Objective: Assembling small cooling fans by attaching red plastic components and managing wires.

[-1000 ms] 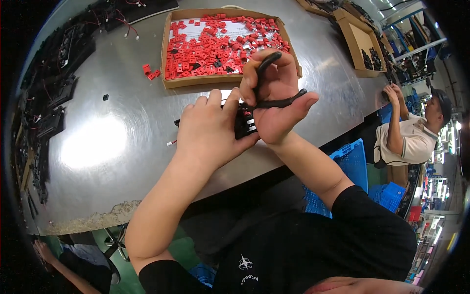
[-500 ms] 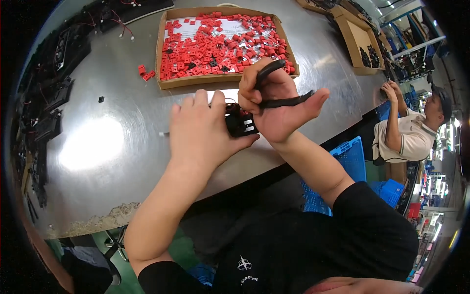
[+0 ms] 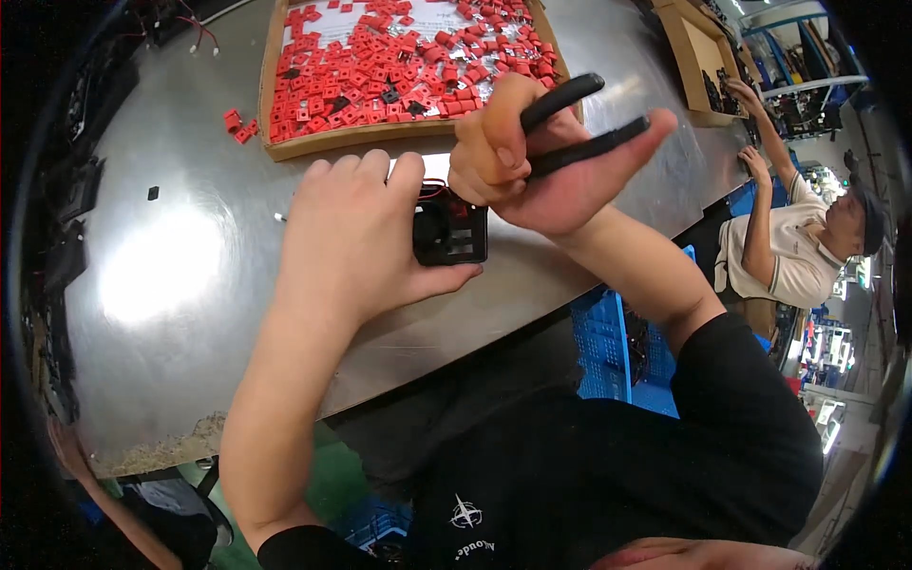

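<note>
My left hand point(image 3: 351, 233) is wrapped round a black plastic housing point(image 3: 467, 237), with its thumb along the near edge. The housing has a round dark part, square openings and red wires at its far side. In my right hand point(image 3: 518, 166) is a pair of pliers point(image 3: 591, 150) with two black handles, which stand apart between fingers and thumb. The pliers' jaws are hidden behind my right hand, at the housing's far right corner. Whether they touch a wire or a red part, I cannot tell.
Beyond my hands lies a shallow cardboard box point(image 3: 347, 142) of small red parts. Loose red pieces point(image 3: 239, 125) and a small black piece point(image 3: 153, 193) lie left. Blue crates point(image 3: 598, 347) stand below the metal table's edge. At right, a co-worker point(image 3: 784, 242) reaches toward another cardboard box point(image 3: 686, 57).
The view has shifted, so the red-parts box sits further up and left. The housing shows more of its open face, and the pliers' handles have turned. The co-worker has raised an arm.
</note>
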`<state>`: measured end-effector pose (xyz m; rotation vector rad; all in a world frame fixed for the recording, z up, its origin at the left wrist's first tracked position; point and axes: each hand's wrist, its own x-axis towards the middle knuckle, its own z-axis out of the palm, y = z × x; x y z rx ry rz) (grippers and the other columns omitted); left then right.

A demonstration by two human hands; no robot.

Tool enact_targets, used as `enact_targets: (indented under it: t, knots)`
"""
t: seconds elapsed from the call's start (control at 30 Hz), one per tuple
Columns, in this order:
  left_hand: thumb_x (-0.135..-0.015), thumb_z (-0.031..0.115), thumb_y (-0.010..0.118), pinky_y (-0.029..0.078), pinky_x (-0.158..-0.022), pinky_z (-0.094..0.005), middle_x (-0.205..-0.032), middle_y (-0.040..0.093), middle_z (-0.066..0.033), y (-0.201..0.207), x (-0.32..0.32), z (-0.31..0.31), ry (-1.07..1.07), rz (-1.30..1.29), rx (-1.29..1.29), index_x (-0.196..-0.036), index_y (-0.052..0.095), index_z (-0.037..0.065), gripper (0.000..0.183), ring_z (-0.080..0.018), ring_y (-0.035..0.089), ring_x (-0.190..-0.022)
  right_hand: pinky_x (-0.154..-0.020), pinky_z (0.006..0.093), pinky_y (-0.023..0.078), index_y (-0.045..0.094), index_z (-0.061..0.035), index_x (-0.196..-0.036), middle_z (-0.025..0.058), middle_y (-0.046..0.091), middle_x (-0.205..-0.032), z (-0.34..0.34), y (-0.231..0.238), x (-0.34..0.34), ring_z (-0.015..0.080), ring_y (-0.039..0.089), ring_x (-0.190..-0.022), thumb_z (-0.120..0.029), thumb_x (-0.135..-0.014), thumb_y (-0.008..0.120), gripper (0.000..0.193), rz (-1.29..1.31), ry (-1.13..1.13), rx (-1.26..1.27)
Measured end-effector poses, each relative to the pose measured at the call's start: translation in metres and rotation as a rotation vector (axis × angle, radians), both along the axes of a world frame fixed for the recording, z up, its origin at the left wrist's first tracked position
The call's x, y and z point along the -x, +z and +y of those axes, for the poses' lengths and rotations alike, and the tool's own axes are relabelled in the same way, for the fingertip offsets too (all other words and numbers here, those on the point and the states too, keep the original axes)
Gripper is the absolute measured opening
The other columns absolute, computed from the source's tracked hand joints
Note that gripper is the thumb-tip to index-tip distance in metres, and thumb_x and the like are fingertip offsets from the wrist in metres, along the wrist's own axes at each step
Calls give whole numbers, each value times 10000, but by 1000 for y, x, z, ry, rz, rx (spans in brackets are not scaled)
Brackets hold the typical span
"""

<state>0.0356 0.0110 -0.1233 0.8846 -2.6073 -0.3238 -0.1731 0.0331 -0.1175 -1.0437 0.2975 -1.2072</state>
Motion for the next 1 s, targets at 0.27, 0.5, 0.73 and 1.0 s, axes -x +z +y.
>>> enact_targets:
  t: [0.27, 0.5, 0.73, 1.0]
  knots:
    - [-592, 579, 918, 482, -766, -427, -866, 637, -95, -2, 2, -8, -84, 45, -5, -935, 611, 73, 684, -297, 658, -866, -526, 233, 269, 528, -19, -831, -41, 388, -685, -14, -3, 0, 67, 367, -570, -1184, -489, 257, 1244, -16, 196, 28]
    - [-580, 631, 901, 469, -835, -421, -864, 639, -93, 6, 4, -13, -315, 94, -64, -941, 669, 71, 705, -301, 650, -865, -440, 232, 266, 514, -38, -787, -43, 389, -597, -13, -23, -3, 67, 346, -466, -1145, -589, 314, 1142, -411, 638, -266]
    - [-557, 693, 864, 450, -833, -425, -873, 636, -114, 3, 12, -10, -218, 14, -21, -968, 694, 57, 775, -316, 645, -880, -437, 287, 321, 530, -68, -851, 18, 415, -587, -23, 8, 17, 126, 367, -438, -1039, -780, 344, 991, -190, 308, -194]
    - [-623, 693, 866, 494, -745, -456, -861, 652, -142, 10, 32, -2, 43, -104, -57, -963, 608, 38, 782, -345, 675, -838, -570, 281, 338, 577, -19, -1117, 7, 460, -757, -14, 20, 33, 125, 428, -611, -1162, -569, 246, 1310, -155, -42, 106]
